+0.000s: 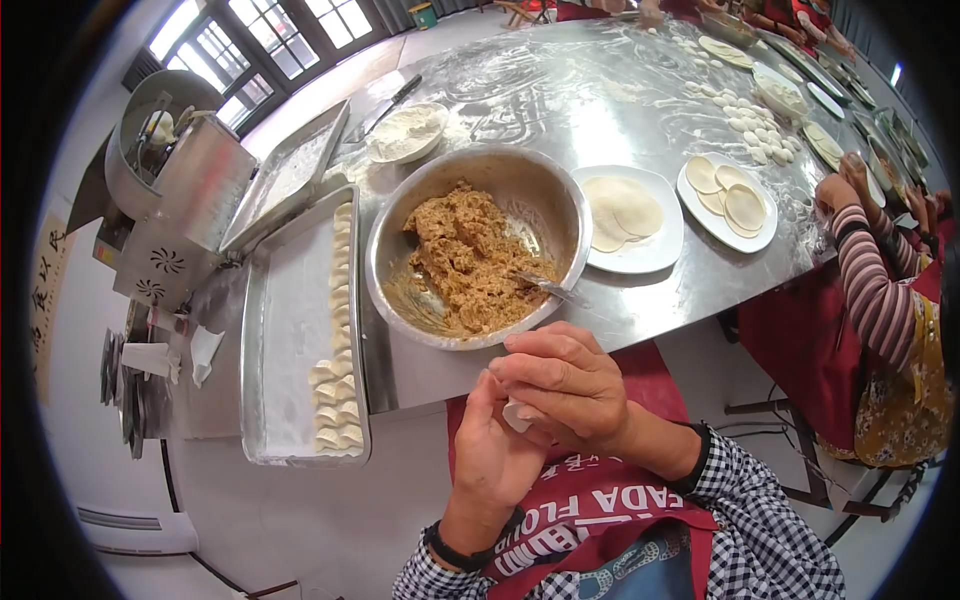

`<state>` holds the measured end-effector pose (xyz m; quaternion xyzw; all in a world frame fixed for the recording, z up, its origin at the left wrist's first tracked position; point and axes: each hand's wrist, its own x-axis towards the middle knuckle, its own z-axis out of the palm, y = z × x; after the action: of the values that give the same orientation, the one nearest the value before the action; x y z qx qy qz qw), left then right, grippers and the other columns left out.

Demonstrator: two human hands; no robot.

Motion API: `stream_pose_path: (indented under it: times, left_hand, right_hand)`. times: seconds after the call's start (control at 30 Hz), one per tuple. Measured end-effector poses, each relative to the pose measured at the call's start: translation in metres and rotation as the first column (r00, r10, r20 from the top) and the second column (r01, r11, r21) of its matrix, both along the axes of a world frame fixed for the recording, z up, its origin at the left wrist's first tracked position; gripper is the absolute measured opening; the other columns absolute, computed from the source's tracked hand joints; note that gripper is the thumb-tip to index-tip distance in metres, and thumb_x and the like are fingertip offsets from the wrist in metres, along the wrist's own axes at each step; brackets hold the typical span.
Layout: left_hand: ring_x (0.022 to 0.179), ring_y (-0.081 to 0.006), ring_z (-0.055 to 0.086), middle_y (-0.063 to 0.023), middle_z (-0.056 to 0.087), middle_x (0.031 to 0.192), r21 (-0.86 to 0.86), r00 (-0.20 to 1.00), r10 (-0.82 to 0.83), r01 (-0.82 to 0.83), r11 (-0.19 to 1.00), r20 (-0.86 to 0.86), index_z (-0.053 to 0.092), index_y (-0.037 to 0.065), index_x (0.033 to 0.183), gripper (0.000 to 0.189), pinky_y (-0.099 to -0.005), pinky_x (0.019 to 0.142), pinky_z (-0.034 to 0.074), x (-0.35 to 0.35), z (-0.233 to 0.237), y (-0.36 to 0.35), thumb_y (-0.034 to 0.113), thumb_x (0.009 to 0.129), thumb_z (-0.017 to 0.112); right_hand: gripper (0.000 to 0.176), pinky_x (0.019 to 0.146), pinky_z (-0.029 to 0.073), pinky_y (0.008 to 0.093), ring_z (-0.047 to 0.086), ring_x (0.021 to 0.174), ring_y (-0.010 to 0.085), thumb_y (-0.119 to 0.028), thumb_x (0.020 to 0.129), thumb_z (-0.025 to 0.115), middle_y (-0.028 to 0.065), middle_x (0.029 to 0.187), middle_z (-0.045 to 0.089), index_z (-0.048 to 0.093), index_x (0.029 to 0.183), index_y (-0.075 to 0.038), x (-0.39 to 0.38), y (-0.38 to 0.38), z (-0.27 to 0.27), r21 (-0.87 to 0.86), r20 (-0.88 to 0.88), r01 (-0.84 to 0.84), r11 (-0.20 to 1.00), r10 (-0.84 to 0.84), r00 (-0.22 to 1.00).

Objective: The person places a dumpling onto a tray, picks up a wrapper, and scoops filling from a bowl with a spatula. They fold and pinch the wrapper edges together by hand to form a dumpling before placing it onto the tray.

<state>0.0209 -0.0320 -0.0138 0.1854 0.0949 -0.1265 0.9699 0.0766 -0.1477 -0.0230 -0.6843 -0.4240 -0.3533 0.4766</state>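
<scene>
My left hand (492, 448) and my right hand (572, 388) are pressed together in front of the table edge, fingers closed around a dumpling (517, 415). Only a small white bit of its dough shows between the palms. Just beyond them stands a steel bowl (385, 318) of brown minced filling (465, 265), a metal utensil (545, 284) stuck into it. To the left, a metal tray (285, 340) holds finished dumplings (337, 405) lined along its right side. Round wrappers (620, 212) lie on a white plate (660, 255) right of the bowl.
A second plate of wrappers (743, 207) sits farther right, near a co-worker's striped sleeve (872, 255). Dough pieces (755, 130) are scattered on the floured steel table (540, 100). A flour bowl (405, 133), another tray (290, 175) and a steel machine (185, 190) stand left.
</scene>
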Motion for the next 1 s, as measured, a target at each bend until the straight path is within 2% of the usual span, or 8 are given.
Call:
stream_pose_path:
  times: [0.13,0.17,0.3,0.43,0.5,0.57,0.77,1.0]
  left_hand:
    - [0.101,-0.0178,0.051,-0.0072,0.051,0.113,0.093,0.994,0.038,-0.029,0.995,-0.100,0.046,0.004,0.114,0.038,-0.0319,0.083,0.045,0.001,0.011,-0.005,0.032,0.096,0.029]
    - [0.101,-0.0178,0.051,-0.0072,0.051,0.113,0.092,0.994,0.038,-0.029,0.995,-0.099,0.046,0.004,0.114,0.038,-0.0319,0.083,0.045,0.001,0.007,-0.003,0.032,0.096,0.029]
    - [0.100,-0.0188,0.052,-0.0084,0.053,0.109,-0.010,1.000,-0.019,0.019,1.000,-0.010,0.049,0.003,0.110,0.037,-0.0315,0.084,0.045,0.001,-0.002,0.002,0.032,0.095,0.031]
    - [0.101,-0.0184,0.052,-0.0089,0.052,0.111,-0.002,0.998,-0.063,0.063,0.998,-0.019,0.047,0.003,0.114,0.038,-0.0311,0.085,0.045,0.002,-0.002,0.002,0.032,0.095,0.031]
    - [0.102,-0.0182,0.051,-0.0090,0.051,0.113,0.034,0.999,-0.020,0.021,0.999,-0.028,0.045,0.003,0.116,0.038,-0.0311,0.086,0.045,0.001,0.003,-0.003,0.032,0.095,0.031]
    - [0.104,-0.0180,0.051,-0.0090,0.050,0.115,0.069,0.999,0.022,-0.020,0.997,-0.035,0.043,0.003,0.118,0.039,-0.0310,0.086,0.045,0.001,0.003,-0.005,0.032,0.095,0.031]
    - [0.109,-0.0225,0.050,-0.0124,0.045,0.123,-0.186,0.996,-0.075,0.082,0.979,0.044,0.038,0.002,0.123,0.041,-0.0336,0.095,0.041,0.001,-0.017,0.004,0.031,0.096,0.029]
    - [0.104,-0.0219,0.050,-0.0120,0.051,0.113,0.025,0.999,-0.019,0.018,1.000,0.051,0.046,0.001,0.113,0.039,-0.0348,0.088,0.043,0.001,-0.003,-0.003,0.032,0.095,0.029]
  right_hand:
    - [0.022,0.078,0.045,0.0384,0.057,0.095,0.0291,-0.016,0.065,0.067,0.0105,0.101,0.061,0.062,0.081,-0.002,0.000,-0.001,-0.002,-0.065,0.021,0.016,0.998,-0.015,1.000]
    - [0.027,0.079,0.044,0.0393,0.056,0.097,0.0309,-0.023,0.072,0.065,0.0126,0.103,0.060,0.061,0.087,-0.002,-0.001,-0.001,-0.004,-0.028,-0.005,0.012,1.000,-0.012,1.000]
    - [0.041,0.080,0.044,0.0411,0.054,0.099,0.0334,-0.037,0.079,0.061,0.0166,0.108,0.057,0.059,0.099,-0.002,-0.001,-0.002,-0.005,0.023,-0.084,-0.007,1.000,0.009,0.996]
    - [0.035,0.079,0.044,0.0401,0.054,0.099,0.0324,-0.032,0.078,0.063,0.0150,0.107,0.058,0.060,0.095,-0.002,-0.001,0.000,-0.002,0.029,-0.070,0.011,1.000,-0.009,0.998]
    - [0.025,0.077,0.044,0.0381,0.055,0.097,0.0303,-0.019,0.066,0.068,0.0100,0.104,0.060,0.061,0.085,-0.003,0.001,0.000,-0.003,-0.010,0.022,0.050,0.999,-0.050,0.999]
    - [0.024,0.077,0.044,0.0379,0.055,0.097,0.0301,-0.017,0.065,0.067,0.0097,0.103,0.061,0.060,0.083,-0.003,0.001,0.000,-0.003,-0.028,0.033,0.057,0.998,-0.056,0.998]
    - [0.022,0.078,0.044,0.0382,0.055,0.096,0.0305,-0.015,0.065,0.068,0.0123,0.104,0.060,0.060,0.082,-0.003,-0.001,0.002,-0.002,0.053,-0.101,0.032,0.998,-0.027,0.994]
    - [0.025,0.080,0.045,0.0383,0.054,0.098,0.0331,-0.015,0.068,0.069,0.0162,0.113,0.055,0.061,0.089,-0.004,0.005,-0.004,-0.013,0.012,-0.085,-0.073,0.997,0.074,0.994]
